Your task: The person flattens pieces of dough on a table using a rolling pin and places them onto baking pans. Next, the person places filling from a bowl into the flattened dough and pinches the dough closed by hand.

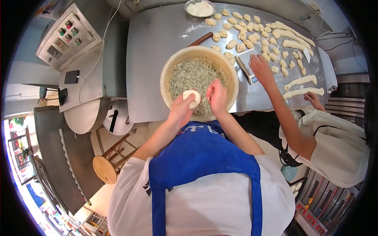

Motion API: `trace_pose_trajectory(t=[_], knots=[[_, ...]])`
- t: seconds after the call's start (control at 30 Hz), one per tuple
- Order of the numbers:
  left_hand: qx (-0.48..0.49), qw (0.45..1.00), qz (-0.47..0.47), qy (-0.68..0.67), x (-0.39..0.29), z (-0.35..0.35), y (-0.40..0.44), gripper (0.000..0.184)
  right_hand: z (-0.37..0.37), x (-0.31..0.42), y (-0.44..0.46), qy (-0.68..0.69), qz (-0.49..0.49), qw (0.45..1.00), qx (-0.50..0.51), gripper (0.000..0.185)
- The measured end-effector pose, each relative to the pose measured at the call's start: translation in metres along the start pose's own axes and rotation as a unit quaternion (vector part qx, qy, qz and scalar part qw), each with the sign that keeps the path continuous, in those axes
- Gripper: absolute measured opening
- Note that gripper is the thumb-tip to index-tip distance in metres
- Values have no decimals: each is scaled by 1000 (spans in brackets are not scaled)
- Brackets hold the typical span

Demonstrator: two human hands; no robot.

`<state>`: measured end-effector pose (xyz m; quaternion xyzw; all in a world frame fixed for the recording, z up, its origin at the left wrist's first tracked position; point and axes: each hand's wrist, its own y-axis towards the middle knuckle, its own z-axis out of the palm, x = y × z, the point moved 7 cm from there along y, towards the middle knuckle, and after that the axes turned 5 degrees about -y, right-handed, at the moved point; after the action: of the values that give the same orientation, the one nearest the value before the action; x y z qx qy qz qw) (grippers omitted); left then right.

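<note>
A round piece of dough [192, 99] rests in my left hand [181, 110], whose thumb presses on its face. Close by on the right is my right hand [217, 98], fingers curled together; whether anything is inside them I cannot make out. Both hands are over a large pale tub [167, 74] on the table. Inside it is a speckled grey-green filling [195, 70], partly covered by my hands.
Many dough lumps [240, 47] and long dough strips [300, 82] lie on the metal table [145, 51]. A rolling pin [201, 39], a flour bowl [200, 8] and a scale [247, 65] are there too. A co-worker's hand [260, 69] reaches over the scale. A stool [104, 169] stands left.
</note>
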<state>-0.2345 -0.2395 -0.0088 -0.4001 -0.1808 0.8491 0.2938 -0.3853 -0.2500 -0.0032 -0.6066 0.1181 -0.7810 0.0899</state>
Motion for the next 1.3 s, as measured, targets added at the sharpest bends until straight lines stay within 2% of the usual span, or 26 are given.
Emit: trace_pose_trajectory(t=[0.03, 0.07, 0.1, 0.13, 0.17, 0.2, 0.23, 0.3, 0.37, 0.4, 0.47, 0.53, 0.6, 0.67, 0.77, 0.83, 0.9, 0.97, 1.03, 1.1, 1.13, 1.17, 1.2, 1.23, 1.27, 1.3], knots=[[-9, 999, -26, -44, 3, 1, 3, 30, 14, 4, -5, 0, 1, 1000, 0, 40], [-17, 995, -52, -88, 6, 1, 5, 33, 32, 19, -14, -66, -89, 992, -56, 28], [-16, 995, -51, -88, 1, 7, 2, 33, 40, 33, -23, -132, -177, 969, -110, 24], [-5, 990, -81, -112, -5, 18, -4, 37, 38, 30, -21, -133, -179, 969, -110, 24], [4, 984, -111, -137, -6, 25, -8, 40, 48, 34, -25, -297, -283, 909, -73, 27], [4, 984, -111, -137, -5, 22, -8, 40, 65, 39, -33, -448, -375, 811, -33, 35], [25, 990, -93, -101, -5, 19, -8, 41, 62, 40, -34, -448, -375, 811, -31, 35], [42, 994, -73, -66, -7, 18, -8, 41, 64, 46, -39, -526, -399, 749, -50, 46], [75, 997, -5, -13, -19, 22, -8, 38, 63, 52, -36, -485, -404, 773, -60, 44], [76, 997, -5, -13, -19, 22, -6, 38, 61, 56, -34, -446, -412, 792, -73, 42], [46, 997, 12, -55, -21, 17, 2, 37, 54, 61, -33, -444, -400, 799, -69, 36], [50, 998, 5, -38, -22, 16, 4, 34, 47, 62, -30, -442, -385, 808, -64, 29], [50, 999, -11, -18, -17, 9, 5, 32, 44, 55, -25, -425, -332, 842, -10, 21], [134, 991, -5, -22, -16, 10, 8, 30, 42, 62, -24, -414, -347, 841, 1, 22], [77, 997, -23, -12, -14, 9, 6, 29, 41, 64, -24, -410, -352, 842, 18, 22], [99, 995, -23, -14, -12, 9, 10, 30, 39, 60, -21, -417, -338, 843, 22, 21], [119, 993, -21, -15, -14, 16, 8, 30, 25, 64, -19, -439, -327, 832, -90, 23], [66, 992, -52, -93, -17, 22, 2, 32, 30, 69, -21, -444, -335, 829, -59, 25], [80, 989, -80, -98, -15, 23, 1, 34, 35, 71, -25, -449, -342, 825, -32, 27], [96, 984, -109, -102, -11, 23, 0, 37, 31, 48, -14, -402, -159, 901, 44, 28], [82, 985, -103, -111, -9, 19, 0, 36, 27, 44, -12, -402, -159, 901, 45, 28], [68, 986, -97, -120, -8, 14, 0, 36, 15, 29, -4, -265, -98, 959, 36, 25], [67, 986, -95, -120, -6, 10, 2, 36, 8, 18, 1, -121, -33, 992, 28, 25], [42, 991, -76, -101, -7, 3, 3, 34, 5, 16, 4, -119, -33, 992, 30, 25], [18, 995, -58, -83, -7, -4, 3, 33, 2, 5, 6, 75, 37, 996, 28, 24], [17, 995, -58, -83, -6, -4, 2, 33, 3, -5, 6, 266, 106, 958, 23, 28]])
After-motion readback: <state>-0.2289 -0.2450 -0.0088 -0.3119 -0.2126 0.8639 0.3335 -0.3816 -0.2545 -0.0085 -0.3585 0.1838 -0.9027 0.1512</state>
